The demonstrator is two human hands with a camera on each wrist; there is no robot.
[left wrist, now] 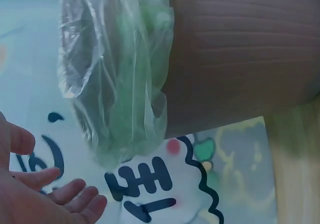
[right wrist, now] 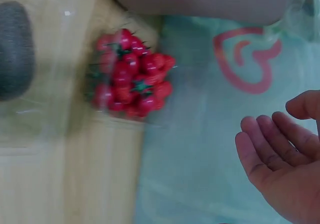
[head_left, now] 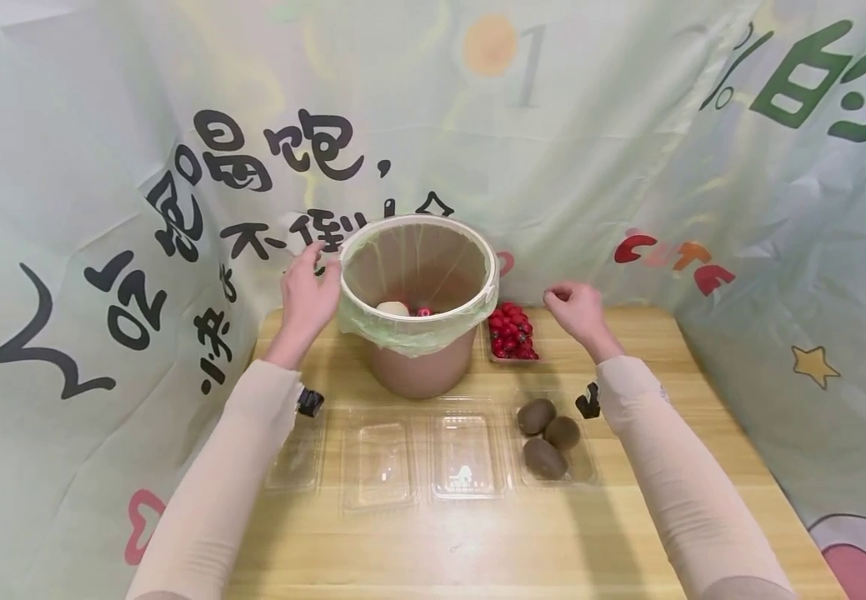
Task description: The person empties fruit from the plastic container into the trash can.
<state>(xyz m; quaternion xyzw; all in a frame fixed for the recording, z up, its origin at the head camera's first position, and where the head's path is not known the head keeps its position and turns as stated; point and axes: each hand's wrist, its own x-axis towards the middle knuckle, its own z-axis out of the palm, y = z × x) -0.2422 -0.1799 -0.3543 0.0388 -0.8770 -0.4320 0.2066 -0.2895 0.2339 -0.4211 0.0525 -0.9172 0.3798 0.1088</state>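
Observation:
A brownish-pink bin (head_left: 421, 367) lined with a thin green plastic bag (head_left: 402, 333) stands at the back of the table. My left hand (head_left: 310, 292) hovers beside its left rim, fingers spread and holding nothing; the left wrist view shows this hand (left wrist: 55, 194) apart from the bag. Raised to the right of the bin, my right hand (head_left: 577, 315) has loosely bent fingers around nothing. Nearest to it is a clear box of small red cherry tomatoes (head_left: 511, 333), also visible in the right wrist view (right wrist: 132, 76). Inside the bin lie a pale round thing (head_left: 392, 308) and something red (head_left: 423, 312).
Several clear plastic trays line the table's middle: two central ones (head_left: 378, 458) (head_left: 468, 454), one partly behind my left wrist (head_left: 297, 458), and one holding three brown kiwis (head_left: 545, 458). Printed cloth (head_left: 590, 167) surrounds the wooden table (head_left: 433, 550) at the back and sides.

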